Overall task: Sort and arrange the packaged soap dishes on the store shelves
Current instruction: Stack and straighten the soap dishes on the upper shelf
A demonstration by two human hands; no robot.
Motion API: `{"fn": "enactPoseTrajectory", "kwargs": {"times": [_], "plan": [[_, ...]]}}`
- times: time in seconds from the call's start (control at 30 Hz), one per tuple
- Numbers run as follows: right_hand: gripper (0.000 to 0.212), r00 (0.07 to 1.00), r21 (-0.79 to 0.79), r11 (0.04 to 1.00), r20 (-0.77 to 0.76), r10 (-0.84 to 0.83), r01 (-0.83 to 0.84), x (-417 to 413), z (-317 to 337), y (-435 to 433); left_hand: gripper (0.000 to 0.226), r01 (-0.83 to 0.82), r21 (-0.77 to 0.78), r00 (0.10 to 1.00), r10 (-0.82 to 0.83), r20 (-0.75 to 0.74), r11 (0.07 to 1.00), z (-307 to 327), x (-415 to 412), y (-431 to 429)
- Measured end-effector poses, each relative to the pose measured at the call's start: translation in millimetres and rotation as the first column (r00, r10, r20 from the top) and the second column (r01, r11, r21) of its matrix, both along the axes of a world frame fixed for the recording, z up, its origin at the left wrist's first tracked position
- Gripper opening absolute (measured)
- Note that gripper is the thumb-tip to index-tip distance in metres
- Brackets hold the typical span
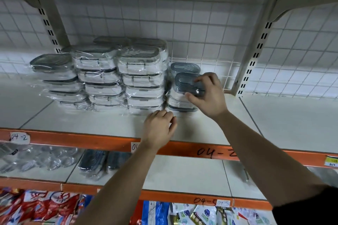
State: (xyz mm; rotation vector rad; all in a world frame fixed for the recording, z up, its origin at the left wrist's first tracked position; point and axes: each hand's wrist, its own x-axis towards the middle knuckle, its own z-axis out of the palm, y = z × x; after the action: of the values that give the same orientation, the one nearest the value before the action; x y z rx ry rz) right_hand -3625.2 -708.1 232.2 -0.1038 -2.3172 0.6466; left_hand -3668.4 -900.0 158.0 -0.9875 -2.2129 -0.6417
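Shelf (95,120): white boards, orange front rail, wire grid behind; handwritten tags on rail.
Stacks (102,76): wrapped soap dishes, grey lids, clear film, left to centre, far on shelf.
Left hand (159,129): near shelf edge, fingers loosely curled, gripping nothing.
Right hand (208,93): fingers closed on top soap dish (186,82) of the short right pile.
Lower shelf (182,175): more packs at left.

Upper white shelf (182,126), orange front edge: wrapped soap-dish stacks (109,76) sit on it left of my fingers (206,78), and a short stack (182,104) right under them. Lower shelf (182,173), below my wrists: dark packs (95,162) and clear packs (36,159) lying flat.
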Motion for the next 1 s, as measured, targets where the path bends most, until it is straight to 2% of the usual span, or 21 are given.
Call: {"fn": "enactPoseTrajectory", "kwargs": {"times": [0.2, 0.3, 0.37, 0.53, 0.63, 0.73, 0.83, 0.87, 1.0], "plan": [[0.060, 0.996, 0.018, 0.999, 0.079, 0.036, -0.038, -34, 5, -6, 0.028, -0.011, -0.032, 0.999, 0.010, -0.031, 0.999, -1, -3, 2], [0.064, 0.994, 0.124, 0.991, 0.094, -0.053, 0.041, -35, 1, -2, 0.029, -0.005, -0.037, 0.999, 0.004, -0.037, 0.999, -1, -4, 2], [0.063, 0.982, 0.178, 0.981, 0.156, -0.109, 0.080, -30, 1, -5, 0.029, 0.002, -0.034, 0.999, -0.003, -0.041, 0.999, 1, -5, 3], [0.062, 0.956, 0.236, 0.964, 0.234, -0.178, 0.122, -11, 4, -16, 0.028, 0.040, -0.028, 0.999, -0.040, 0.002, 0.999, 2, -2, 2], [0.065, 0.977, 0.179, 0.979, 0.171, -0.129, 0.098, 17, -2, -24, 0.025, 0.035, 0.023, 0.999, -0.036, 0.031, 0.999, 5, 4, -3], [0.049, 0.994, 0.085, 0.993, 0.070, -0.088, 0.082, 49, -13, -34, 0.022, 0.006, 0.070, 0.998, -0.010, 0.057, 0.998, 4, 22, -12], [0.045, 0.993, 0.136, 0.983, -0.030, -0.118, 0.121, 78, -31, -44, 0.020, 0.021, 0.076, 0.997, -0.027, 0.074, 0.997, -12, 54, -29], [0.044, 0.992, 0.111, 0.987, -0.046, -0.116, 0.120, 87, -37, -50, 0.019, 0.030, 0.073, 0.995, -0.036, 0.089, 0.997, -19, 66, -37], [0.035, 0.997, 0.012, 1.000, -0.074, -0.017, 0.018, 118, -63, -86, 0.016, 0.001, 0.050, 0.991, -0.008, 0.135, 0.999, -50, 108, -76]]}}
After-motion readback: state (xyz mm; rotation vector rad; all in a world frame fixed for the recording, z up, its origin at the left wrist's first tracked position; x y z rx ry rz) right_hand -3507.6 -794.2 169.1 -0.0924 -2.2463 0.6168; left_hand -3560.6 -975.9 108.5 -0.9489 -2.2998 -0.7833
